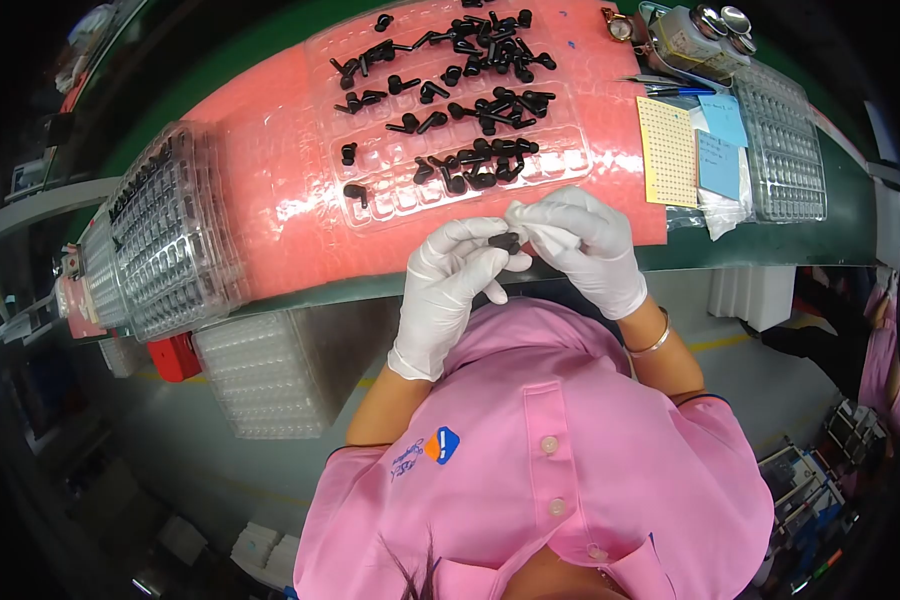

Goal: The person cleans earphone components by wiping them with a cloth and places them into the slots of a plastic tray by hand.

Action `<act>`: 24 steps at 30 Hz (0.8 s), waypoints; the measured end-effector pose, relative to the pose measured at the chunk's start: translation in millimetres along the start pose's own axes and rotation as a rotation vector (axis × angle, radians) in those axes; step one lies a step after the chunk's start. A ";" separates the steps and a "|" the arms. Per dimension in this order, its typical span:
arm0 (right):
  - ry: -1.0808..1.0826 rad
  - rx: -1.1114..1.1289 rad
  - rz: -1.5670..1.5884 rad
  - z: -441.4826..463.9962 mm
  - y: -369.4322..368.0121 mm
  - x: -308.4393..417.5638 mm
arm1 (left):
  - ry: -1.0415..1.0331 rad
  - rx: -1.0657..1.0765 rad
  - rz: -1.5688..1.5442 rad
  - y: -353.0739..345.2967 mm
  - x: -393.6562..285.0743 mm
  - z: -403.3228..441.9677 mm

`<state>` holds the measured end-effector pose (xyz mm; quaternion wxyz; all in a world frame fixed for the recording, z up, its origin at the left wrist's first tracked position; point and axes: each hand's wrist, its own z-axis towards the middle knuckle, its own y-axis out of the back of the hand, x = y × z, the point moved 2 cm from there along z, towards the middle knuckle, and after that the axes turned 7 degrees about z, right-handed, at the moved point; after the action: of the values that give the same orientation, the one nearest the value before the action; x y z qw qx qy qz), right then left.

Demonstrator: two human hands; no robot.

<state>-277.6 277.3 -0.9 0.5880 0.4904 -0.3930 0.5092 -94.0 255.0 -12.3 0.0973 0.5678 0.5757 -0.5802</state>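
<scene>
From my end: gloved L hand (448, 290) angles in at the workbench's (840, 238) near edge, fingers curled, thumb + fingertips pinching a blk earbud (508, 243). Gloved R hand (595, 250) comes in opp., back up, fingers bent, gripping what looks like white cloth (552, 240) just beside it. Other blk earbuds (482, 181) lie farther in, on a clear tray (575, 150) w/ pink mat (280, 200) under.

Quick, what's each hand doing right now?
Left hand: closed, holding a small black piece at the fingertips.
Right hand: closed, pinching what looks like a white cloth.
</scene>
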 end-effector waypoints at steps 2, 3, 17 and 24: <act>0.072 -0.068 0.063 -3.8 -3.5 3.2 | -0.041 -0.023 0.045 -0.6 1.4 -0.3; 0.110 -0.101 0.092 -3.8 -3.7 4.2 | -0.085 -0.040 0.088 -1.3 2.1 1.0; 0.095 0.068 -0.387 12.4 3.5 2.8 | -0.069 -0.061 0.138 4.1 -7.8 -4.3; 0.254 -0.018 -0.234 -1.9 -18.6 14.7 | -0.112 -0.074 0.171 -1.8 -1.5 -0.8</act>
<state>-256.8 282.3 9.6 0.6925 0.4591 -0.2602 0.4919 -94.5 255.3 -9.9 0.1995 0.5774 0.5398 -0.5791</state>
